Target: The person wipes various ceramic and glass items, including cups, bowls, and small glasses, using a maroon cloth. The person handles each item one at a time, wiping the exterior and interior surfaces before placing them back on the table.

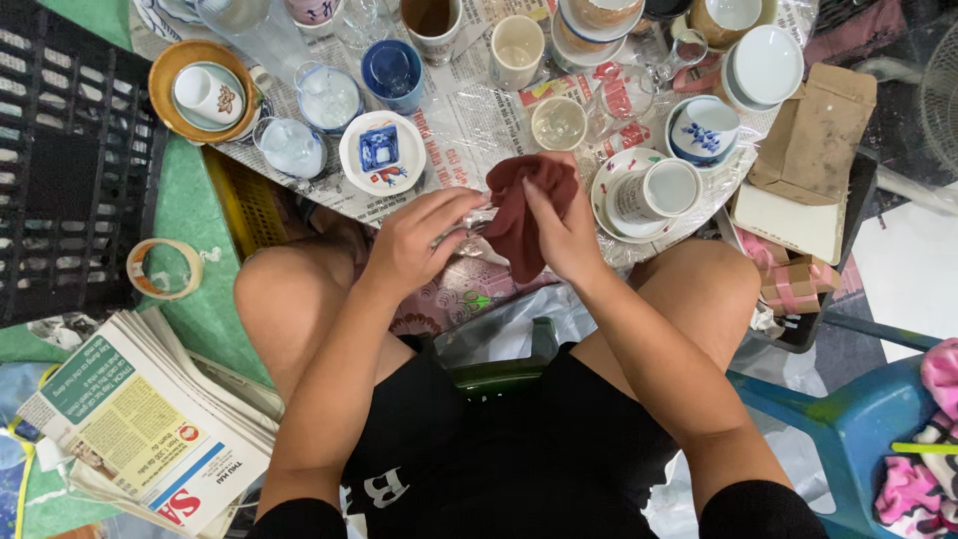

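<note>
Person seated, knees up against a low surface point(469, 125) covered in newspaper. Left hand point(419, 245) grips a small clear glass point(471, 222), held on its side above the near edge. Right hand point(559, 230) is clenched on a dark red cloth point(519, 215), pressed to the glass's right end. Cups, saucers and bowls crowd the far side. Stack of newspapers point(150, 429) on the floor, near left.

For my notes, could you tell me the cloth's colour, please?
Dark red cloth, head view.
</note>
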